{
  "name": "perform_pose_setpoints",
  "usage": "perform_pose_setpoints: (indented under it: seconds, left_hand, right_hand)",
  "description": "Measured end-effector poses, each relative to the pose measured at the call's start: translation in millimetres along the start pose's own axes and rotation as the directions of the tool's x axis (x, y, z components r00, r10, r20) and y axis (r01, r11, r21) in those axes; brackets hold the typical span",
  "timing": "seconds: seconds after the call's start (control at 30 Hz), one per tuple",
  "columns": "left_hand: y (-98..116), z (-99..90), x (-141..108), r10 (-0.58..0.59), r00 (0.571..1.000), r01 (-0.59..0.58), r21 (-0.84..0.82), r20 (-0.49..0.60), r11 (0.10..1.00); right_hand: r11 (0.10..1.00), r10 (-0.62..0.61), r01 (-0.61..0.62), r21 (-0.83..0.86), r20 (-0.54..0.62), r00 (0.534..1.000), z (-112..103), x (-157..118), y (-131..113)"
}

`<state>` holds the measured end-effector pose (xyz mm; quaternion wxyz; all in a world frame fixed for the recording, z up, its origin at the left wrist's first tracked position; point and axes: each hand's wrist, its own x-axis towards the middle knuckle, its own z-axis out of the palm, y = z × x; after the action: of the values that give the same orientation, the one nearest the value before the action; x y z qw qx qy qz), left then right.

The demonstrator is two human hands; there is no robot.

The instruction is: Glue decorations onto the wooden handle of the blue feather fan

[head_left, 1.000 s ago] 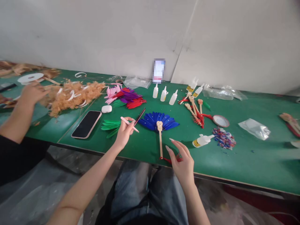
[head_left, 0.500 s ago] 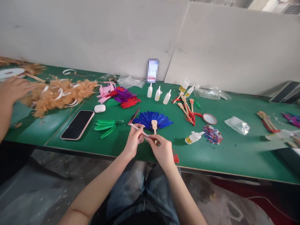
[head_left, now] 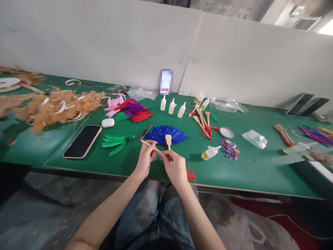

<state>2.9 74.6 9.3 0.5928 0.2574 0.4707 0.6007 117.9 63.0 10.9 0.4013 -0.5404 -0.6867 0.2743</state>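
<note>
Pink stick (head_left: 157,150) sat between both hands, blue feather fan (head_left: 158,133) just past the fingertips
Left hand (head_left: 144,160) pinched the stick, which slanted rightward and nearer; right fingers curled at its end, couldn't tell if gripping. Fan's handle pointed back at the wearer, right hand (head_left: 177,167) nearer it. One second earlier, hands were apart.

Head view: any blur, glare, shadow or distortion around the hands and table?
Head view: left hand and right hand slightly soft; head view, left: tan fluffy pile smears at its left end; head view, center: propped phone pixelated, faint shadow left of the tipped bottle; head view, top right: corner blown out; head view, edges: stretched, wide-angle look.
</note>
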Motion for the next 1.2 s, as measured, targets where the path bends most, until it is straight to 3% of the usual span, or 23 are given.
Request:
perform_pose_setpoints:
  seconds: [0.13, 0.23, 0.33, 0.4, 0.63, 0.87, 1.03, 1.2]
  left_hand:
    - [4, 5.3, 8, 0.054, 0.998, -0.055, 0.019, 0.038, 0.998]
    - [15, 12.1, 25, 0.011, 0.982, -0.016, 0.029, 0.186, 0.999]
    - [32, 19.3, 48, -0.095, 0.900, 0.050, 0.115, 0.424, 0.992]
    - [40, 23.9, 63, -0.110, 0.865, 0.037, 0.155, 0.490, 0.987]
    - [40, 30.9, 95, -0.022, 0.892, -0.009, 0.067, 0.452, 0.998]
    - [33, 19.9, 90, 0.019, 0.909, -0.041, 0.043, 0.416, 0.998]
    - [37, 22.0, 79, -0.022, 0.866, 0.029, -0.007, 0.500, 1.000]
    - [34, 23.7, 75, -0.090, 0.867, 0.145, -0.075, 0.489, 0.987]
  right_hand:
    - [0.997, -0.007, 0.009, 0.080, -0.024, 1.000, -3, 8, 0]
    - [0.989, -0.013, 0.023, 0.149, -0.070, 0.997, -9, 23, 2]
    - [0.975, -0.024, 0.049, 0.219, -0.117, 0.993, -15, 40, 5]
    - [0.967, -0.035, 0.066, 0.246, -0.127, 0.991, -17, 52, 9]
    - [0.958, -0.012, 0.052, 0.282, -0.142, 0.990, -10, 88, 24]
    - [0.953, -0.046, 0.056, 0.298, -0.042, 0.998, -7, 100, 36]
    - [0.940, 0.003, 0.026, 0.341, -0.084, 0.996, -15, 96, 42]
    - [0.922, 0.077, -0.015, 0.386, -0.144, 0.987, -13, 91, 42]
